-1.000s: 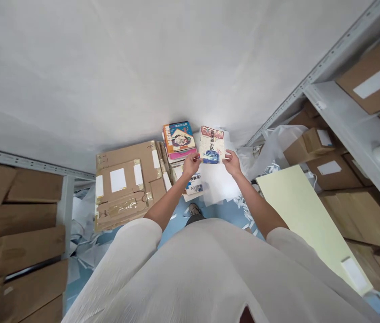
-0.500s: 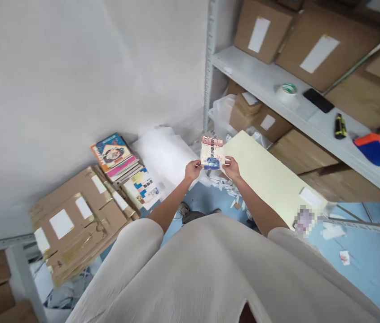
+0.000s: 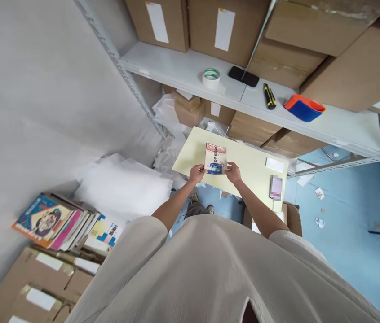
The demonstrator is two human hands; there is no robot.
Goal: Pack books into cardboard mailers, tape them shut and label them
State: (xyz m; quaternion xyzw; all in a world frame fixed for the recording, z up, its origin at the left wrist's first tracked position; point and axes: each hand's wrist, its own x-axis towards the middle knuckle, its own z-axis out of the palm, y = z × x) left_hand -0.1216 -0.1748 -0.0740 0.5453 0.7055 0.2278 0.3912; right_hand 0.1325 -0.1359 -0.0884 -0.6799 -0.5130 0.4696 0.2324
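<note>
A book point(image 3: 215, 158) with a cream, red and blue cover is held in front of me over the pale yellow board point(image 3: 190, 152). My left hand point(image 3: 197, 173) pinches its lower left corner. On the opposite side, my right hand point(image 3: 233, 172) grips the lower right edge. The cover faces up toward me, with dark vertical characters down its middle. Farther right on the board lie a white rectangular item point(image 3: 275, 164) and a blurred pinkish item point(image 3: 276, 187).
Beyond the board, a grey shelf point(image 3: 183, 72) holds cartons, a tape roll point(image 3: 211, 77), a black phone point(image 3: 243, 76), a yellow-black cutter point(image 3: 270, 96) and an orange-blue item point(image 3: 304, 107). At left are white sheets point(image 3: 122, 184), stacked books point(image 3: 46, 220) and flattened cardboard point(image 3: 18, 282).
My view has turned right, from the wall and book stack to the shelf and yellow board. The book has come along in both hands and is now over the board.
</note>
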